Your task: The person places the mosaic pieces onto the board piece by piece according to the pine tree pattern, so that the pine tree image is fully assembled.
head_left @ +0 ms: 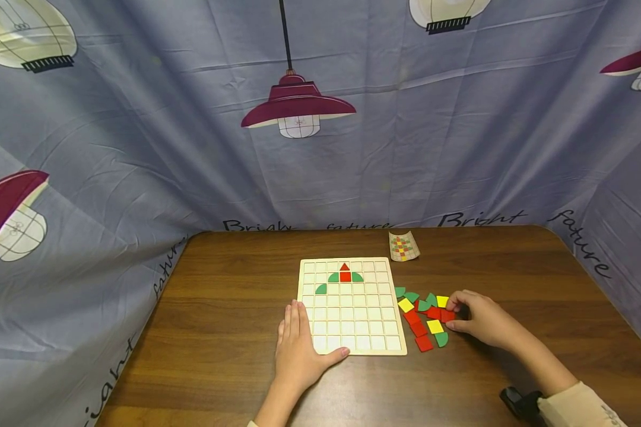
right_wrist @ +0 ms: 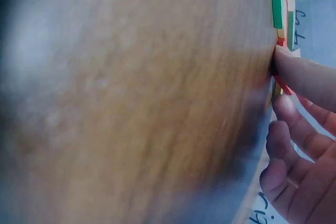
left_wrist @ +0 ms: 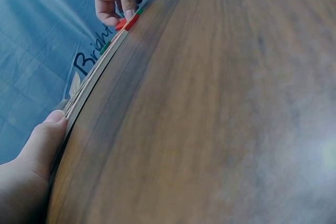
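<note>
A pale square grid board lies on the table. My left hand rests at its near left corner, straight fingers along the left side and thumb on the near edge. On the board sit a red triangle, a red square and three green quarter-round tiles. To the right, my right hand pinches a red square tile between thumb and fingers; the right wrist view shows this red tile tilted. Loose red, green and yellow tiles lie beside that hand.
Behind the board stands a small curled pattern card with a coloured tile figure. A black device is by the right sleeve. A blue-grey curtain printed with lamps hangs beyond the wooden table.
</note>
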Demonstrator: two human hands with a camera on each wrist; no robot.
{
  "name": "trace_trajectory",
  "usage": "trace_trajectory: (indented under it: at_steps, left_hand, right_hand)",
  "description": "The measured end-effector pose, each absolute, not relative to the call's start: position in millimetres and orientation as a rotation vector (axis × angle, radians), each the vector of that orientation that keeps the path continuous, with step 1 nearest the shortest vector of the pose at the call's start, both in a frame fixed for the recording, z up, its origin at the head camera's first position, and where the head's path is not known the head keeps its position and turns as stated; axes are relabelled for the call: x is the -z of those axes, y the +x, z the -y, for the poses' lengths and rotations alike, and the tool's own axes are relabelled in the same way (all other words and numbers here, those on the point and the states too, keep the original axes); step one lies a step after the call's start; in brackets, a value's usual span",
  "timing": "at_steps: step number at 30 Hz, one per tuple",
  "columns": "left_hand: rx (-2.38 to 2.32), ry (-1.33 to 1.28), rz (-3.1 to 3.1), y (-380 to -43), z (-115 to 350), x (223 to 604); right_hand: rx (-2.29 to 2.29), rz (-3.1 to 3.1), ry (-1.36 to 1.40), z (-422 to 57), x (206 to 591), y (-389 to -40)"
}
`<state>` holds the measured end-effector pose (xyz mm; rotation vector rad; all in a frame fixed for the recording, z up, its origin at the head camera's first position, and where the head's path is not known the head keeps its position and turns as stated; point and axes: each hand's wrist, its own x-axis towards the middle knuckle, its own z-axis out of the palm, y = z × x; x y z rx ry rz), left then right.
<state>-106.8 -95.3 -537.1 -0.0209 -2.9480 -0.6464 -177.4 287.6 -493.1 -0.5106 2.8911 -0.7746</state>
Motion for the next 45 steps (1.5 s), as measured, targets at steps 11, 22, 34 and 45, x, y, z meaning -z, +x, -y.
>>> trace_trajectory:
  at_steps: [11, 22, 34, 45]
  left_hand:
    - [0.649, -0.015, 2.955, -106.6, 96.1, 537.2]
    - [0.654, -0.005, 2.958, -106.5, 96.4, 537.7]
    - [0.628, -0.019, 2.924, -107.0, 96.6, 539.6]
    - [0.643, -0.011, 2.968, -108.6, 96.0, 538.2]
  right_hand:
    - [0.99, -2.784, -0.45, -290.2, 495.1, -181.1]
    - [1.049, -2.809, -0.425, -275.8, 487.2, -192.9]
    - [1.198, -2.697, -0.462, -205.3, 487.2, -208.7]
    - [1.231, -2.654, -0.497, -125.4, 488.5, -222.2]
